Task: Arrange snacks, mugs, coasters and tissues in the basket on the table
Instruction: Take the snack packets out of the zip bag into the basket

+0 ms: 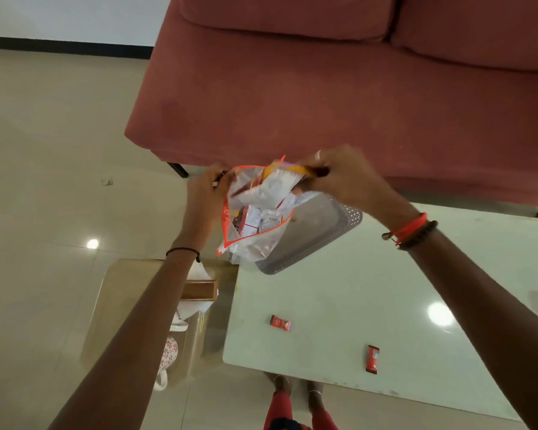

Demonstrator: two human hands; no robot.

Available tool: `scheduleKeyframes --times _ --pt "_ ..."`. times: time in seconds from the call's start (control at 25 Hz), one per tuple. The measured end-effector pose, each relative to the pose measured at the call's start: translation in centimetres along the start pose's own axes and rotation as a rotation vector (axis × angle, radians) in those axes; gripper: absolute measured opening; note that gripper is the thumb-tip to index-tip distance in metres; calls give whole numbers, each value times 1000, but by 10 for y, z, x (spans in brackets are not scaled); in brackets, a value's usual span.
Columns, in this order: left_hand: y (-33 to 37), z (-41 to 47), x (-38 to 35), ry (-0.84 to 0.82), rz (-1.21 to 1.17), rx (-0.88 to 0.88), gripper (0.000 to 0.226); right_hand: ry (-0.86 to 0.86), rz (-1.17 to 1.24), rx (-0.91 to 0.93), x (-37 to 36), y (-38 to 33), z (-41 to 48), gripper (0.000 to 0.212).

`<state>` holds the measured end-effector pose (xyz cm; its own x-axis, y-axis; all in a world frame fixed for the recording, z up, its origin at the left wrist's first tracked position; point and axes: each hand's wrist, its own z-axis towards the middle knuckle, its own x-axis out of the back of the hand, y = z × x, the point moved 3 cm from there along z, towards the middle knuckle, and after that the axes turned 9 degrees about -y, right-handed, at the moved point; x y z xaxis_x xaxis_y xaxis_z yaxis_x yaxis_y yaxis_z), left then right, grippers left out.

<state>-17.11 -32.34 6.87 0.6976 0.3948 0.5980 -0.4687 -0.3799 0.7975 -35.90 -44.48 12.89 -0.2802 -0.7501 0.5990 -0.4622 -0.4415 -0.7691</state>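
I hold a clear zip bag (255, 212) with an orange-red edge, full of small snack packets, up in the air above the table's far left corner. My left hand (207, 193) grips its left top edge and my right hand (339, 178) grips its right top edge, pulling the mouth apart. Beneath the bag lies the grey perforated basket (317, 240), partly hidden by it. Two loose red snack packets lie on the white table (385, 290): one (280, 323) near the left edge, another (372, 359) nearer the front. A white mug with a red pattern (170, 352) stands on the glass side table.
A glass side table (121, 305) on the left carries a wooden box (199, 290), white tissues and the mug. A red sofa (323, 88) stands behind the table. My feet show under the table's front edge. Beige tiled floor surrounds everything.
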Motion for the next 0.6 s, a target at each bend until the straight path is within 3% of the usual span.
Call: scheduleKeyframes --times 0.12,0.2,0.28,0.36,0.52,0.6 --pt "-3 9 6 38 -9 -1 25 174 440 -76 29 32 -6 12" --pt "-4 14 10 67 -14 9 30 308 530 -209 32 77 3 20" --pt "-3 17 11 83 -19 5 34 390 391 -443 22 131 17 30" --pt "-2 20 10 92 -19 -5 34 342 171 -637 -4 183 28 33" --pt "-7 24 9 92 -49 -37 33 211 71 -774 -61 253 36 18" --pt "-8 24 12 85 -66 -45 34 202 63 -815 -77 270 34 23"
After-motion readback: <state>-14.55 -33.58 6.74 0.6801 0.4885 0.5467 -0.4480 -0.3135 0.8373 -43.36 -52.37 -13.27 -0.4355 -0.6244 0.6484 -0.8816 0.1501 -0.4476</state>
